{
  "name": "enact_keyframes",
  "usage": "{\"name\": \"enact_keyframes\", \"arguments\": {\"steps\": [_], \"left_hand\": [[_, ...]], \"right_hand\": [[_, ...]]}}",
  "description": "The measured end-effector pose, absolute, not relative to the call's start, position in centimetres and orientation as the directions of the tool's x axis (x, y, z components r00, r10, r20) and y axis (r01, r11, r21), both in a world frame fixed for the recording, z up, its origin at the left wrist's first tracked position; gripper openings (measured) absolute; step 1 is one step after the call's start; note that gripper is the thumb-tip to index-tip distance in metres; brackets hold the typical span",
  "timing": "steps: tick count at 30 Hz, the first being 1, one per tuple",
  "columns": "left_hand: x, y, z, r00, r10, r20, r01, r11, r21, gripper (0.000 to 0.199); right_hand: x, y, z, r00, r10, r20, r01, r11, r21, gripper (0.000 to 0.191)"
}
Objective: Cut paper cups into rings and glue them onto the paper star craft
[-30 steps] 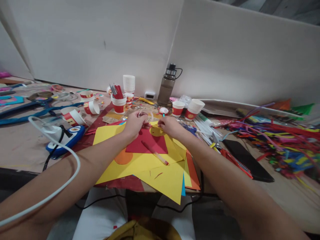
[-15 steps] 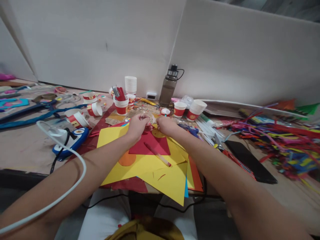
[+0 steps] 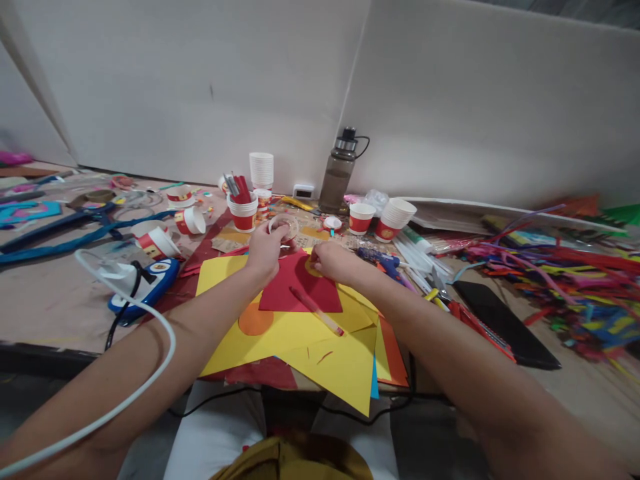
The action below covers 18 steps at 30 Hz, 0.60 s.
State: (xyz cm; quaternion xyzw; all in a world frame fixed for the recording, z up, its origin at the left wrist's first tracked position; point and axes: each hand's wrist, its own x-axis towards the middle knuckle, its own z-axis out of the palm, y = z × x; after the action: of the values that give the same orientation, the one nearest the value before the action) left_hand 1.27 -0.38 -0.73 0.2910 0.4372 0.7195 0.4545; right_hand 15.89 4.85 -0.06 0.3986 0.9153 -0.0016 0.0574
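Observation:
My left hand (image 3: 265,250) is closed round what looks like a roll of clear tape (image 3: 283,228), tilted above the far edge of the red paper sheet (image 3: 300,290). Curled over the right part of that sheet, my right hand (image 3: 331,259) touches or covers a yellow paper circle (image 3: 313,268); its fingertips are pressed together and what they hold is hidden. A red pen (image 3: 319,312) lies across the red sheet onto yellow paper (image 3: 325,370). To the left, an orange paper circle (image 3: 255,320) rests on the yellow.
Paper cups, one stack holding red pens (image 3: 243,207), stand at the back near a dark water bottle (image 3: 336,175). A glue gun (image 3: 383,261), a black phone (image 3: 503,323) and heaped pipe cleaners (image 3: 570,280) lie right. A white cable (image 3: 167,333) crosses my left forearm.
My left hand has shifted left and lifted the tape roll, moving apart from my right hand. My right hand has moved slightly nearer, over the yellow circle.

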Motion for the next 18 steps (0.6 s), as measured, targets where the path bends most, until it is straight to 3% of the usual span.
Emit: {"name": "enact_keyframes", "arguments": {"steps": [8,18], "left_hand": [[1.3,-0.5,-0.6,-0.41,0.912,0.034,-0.369,-0.2,0.908,0.022],[1.2,-0.4,-0.5,-0.392,0.919,0.047,-0.368,-0.203,0.907,0.022]], "right_hand": [[14.9,4.9,0.1,-0.651,0.746,-0.138,0.745,0.663,0.075,0.03],[16.0,4.7,1.4,-0.779,0.599,-0.183,0.616,0.786,-0.053,0.025]]}}
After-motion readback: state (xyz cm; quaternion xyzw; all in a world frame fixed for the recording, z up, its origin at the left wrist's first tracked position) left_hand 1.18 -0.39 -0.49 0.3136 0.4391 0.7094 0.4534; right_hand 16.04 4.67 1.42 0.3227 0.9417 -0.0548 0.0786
